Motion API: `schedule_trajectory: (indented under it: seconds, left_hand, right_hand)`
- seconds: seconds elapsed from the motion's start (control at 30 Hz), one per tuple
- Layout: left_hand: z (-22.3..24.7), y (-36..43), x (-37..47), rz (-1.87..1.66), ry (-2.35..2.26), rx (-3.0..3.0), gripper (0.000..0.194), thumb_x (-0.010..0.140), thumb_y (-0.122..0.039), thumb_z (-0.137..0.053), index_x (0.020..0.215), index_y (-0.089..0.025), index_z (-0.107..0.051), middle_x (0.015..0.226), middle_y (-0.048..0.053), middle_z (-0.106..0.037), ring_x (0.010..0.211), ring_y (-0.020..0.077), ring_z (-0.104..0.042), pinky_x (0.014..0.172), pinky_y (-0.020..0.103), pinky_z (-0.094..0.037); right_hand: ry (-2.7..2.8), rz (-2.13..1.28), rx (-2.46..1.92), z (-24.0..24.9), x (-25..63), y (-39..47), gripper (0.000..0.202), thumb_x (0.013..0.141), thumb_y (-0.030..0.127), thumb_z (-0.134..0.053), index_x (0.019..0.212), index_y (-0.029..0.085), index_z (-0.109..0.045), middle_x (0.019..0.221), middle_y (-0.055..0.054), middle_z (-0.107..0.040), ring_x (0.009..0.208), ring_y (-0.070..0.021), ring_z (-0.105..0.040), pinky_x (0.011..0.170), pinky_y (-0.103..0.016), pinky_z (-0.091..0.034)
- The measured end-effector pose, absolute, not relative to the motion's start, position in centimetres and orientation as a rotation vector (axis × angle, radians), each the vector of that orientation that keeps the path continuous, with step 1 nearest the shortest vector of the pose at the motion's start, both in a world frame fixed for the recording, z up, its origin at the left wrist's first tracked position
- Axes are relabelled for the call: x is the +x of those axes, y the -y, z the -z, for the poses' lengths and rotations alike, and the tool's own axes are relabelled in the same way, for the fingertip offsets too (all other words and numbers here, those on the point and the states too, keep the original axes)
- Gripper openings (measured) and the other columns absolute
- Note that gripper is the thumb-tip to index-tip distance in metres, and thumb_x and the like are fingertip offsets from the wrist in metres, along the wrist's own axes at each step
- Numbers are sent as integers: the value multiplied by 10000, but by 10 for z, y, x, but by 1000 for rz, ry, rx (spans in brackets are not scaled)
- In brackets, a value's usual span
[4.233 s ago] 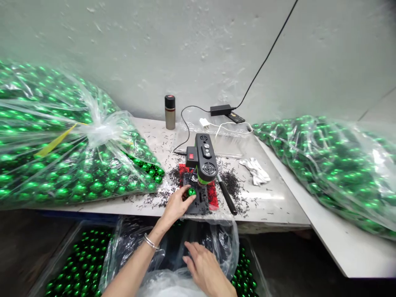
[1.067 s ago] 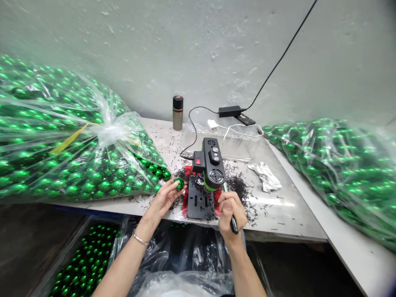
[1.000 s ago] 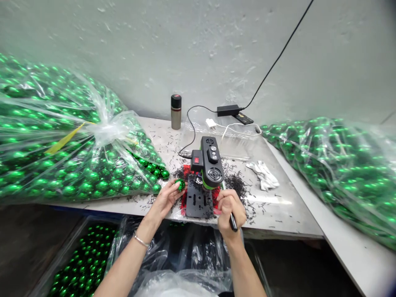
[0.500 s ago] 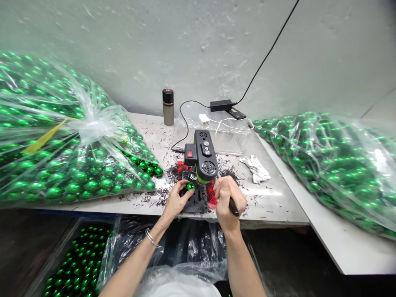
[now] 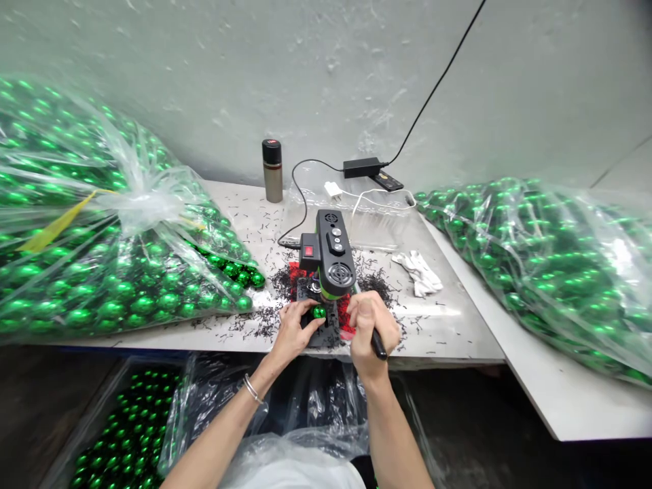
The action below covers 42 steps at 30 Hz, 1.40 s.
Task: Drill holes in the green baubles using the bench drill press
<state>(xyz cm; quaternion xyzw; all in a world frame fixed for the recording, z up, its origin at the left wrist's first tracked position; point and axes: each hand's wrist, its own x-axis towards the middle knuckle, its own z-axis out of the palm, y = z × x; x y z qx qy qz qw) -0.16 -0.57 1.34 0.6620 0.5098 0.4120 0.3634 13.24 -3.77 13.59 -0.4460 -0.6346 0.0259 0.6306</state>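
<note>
Ball [image 5: 318, 312] (lately off left) now seems set at the machine [image 5: 335, 258]; left fingers [image 5: 312, 327] pinch it; right fingers [image 5: 363, 320] grip the lever [image 5: 378, 346].

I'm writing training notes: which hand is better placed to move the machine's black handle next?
Probably the right hand: it grips the black handle, while the left hand holds a green ball between thumb and fingers.

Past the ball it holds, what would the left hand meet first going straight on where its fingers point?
Probably the black machine, just beyond the green ball in the left hand, though depth there is unclear.
</note>
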Motion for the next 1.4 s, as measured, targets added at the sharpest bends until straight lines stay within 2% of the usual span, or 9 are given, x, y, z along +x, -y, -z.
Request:
schedule_trajectory:
  seconds: [0.3,0.6,0.9,1.0,1.17,1.27,1.4]
  left_hand:
    - [-9,2,-1,-1043,-1335,1839,269,841,-322,-704,1098,-251,-670,1123,64,-699,1114,270,-582,1042,452,-339]
    - [-9,5,0,-1059,-1356,1862,271,850,-338,-688,1104,-248,-657,1095,67,-698,1083,270,-582,1045,457,-347]
    - [-7,6,0,-1087,-1336,1860,280,856,-339,-680,1117,-243,-648,1089,66,-680,1075,266,-586,1037,447,-369]
    - [-7,6,0,-1095,-1323,1854,272,858,-334,-674,1111,-238,-648,1095,73,-681,1080,269,-587,1030,450,-376]
    - [-8,2,1,-1096,-1302,1825,277,843,-329,-685,1103,-240,-658,1089,75,-693,1081,271,-594,1023,458,-391]
    - [-10,0,2,-1108,-1313,1795,268,825,-338,-702,1071,-237,-667,1082,70,-700,1080,271,-600,1028,463,-394]
    - [-15,16,-7,-1168,-1312,1781,255,847,-371,-695,1066,-243,-668,1086,77,-708,1068,274,-611,995,451,-423]
  right_hand:
    - [1467,-61,-1014,-127,134,42,328,955,121,-410,641,210,-448,658,10,-525,633,-118,-538,578,-276,-399]
    - [1529,119,-889,-60,139,34,310,988,244,-332,702,225,-451,718,2,-532,600,-130,-491,635,-338,-440]
    - [1457,100,-935,-40,135,32,338,1010,283,-279,713,232,-431,722,16,-516,634,-130,-573,777,-393,-510]
    - [1506,109,-876,-38,137,30,311,1006,267,-313,725,230,-441,742,13,-521,660,-130,-576,749,-362,-510]
    - [1527,91,-863,-53,138,30,311,981,225,-341,685,225,-435,710,11,-506,622,-131,-509,658,-332,-470]
    - [1443,23,-942,-82,135,34,348,974,204,-358,630,219,-408,663,11,-484,575,-119,-465,581,-300,-409]
    - [1411,-101,-1035,-120,133,39,343,975,177,-386,638,215,-440,640,10,-488,572,-117,-487,532,-280,-372]
